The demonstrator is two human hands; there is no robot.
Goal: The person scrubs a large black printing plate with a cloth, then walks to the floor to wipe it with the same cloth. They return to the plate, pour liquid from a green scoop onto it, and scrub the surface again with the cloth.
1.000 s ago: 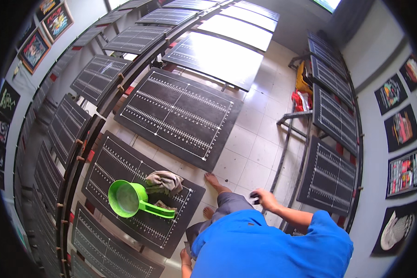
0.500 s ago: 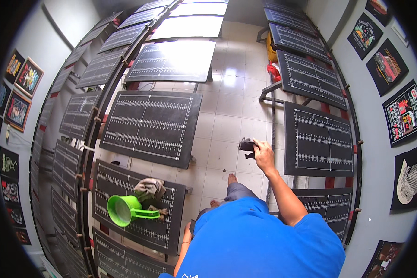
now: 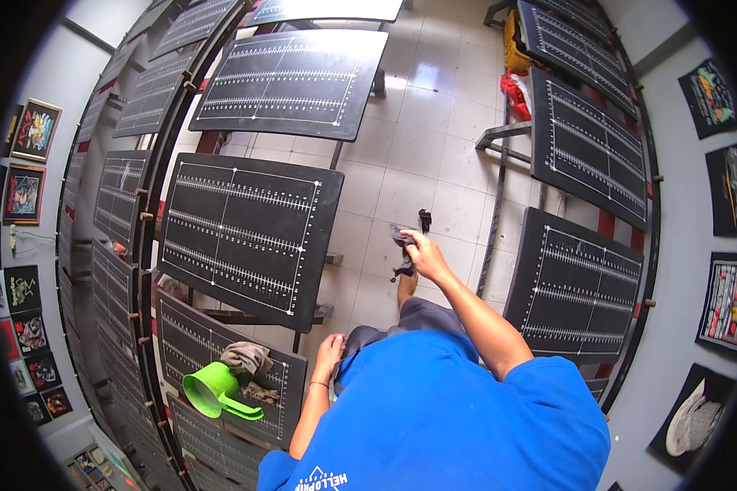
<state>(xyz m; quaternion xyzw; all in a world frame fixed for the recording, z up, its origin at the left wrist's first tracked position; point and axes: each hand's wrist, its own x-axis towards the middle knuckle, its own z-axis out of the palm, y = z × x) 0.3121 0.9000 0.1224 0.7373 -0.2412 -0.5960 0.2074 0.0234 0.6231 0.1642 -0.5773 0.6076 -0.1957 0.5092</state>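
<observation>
Right hand clamped on one rag. Left hand: finger state cannot be told. One near-left board bears one dipper, one cloth.

Shiny tiled floor, grey right wall, framed pictures at left

Right hand grips a dark rag near centre; left hand at seven o'clock, green scoop out toward half past seven!
</observation>
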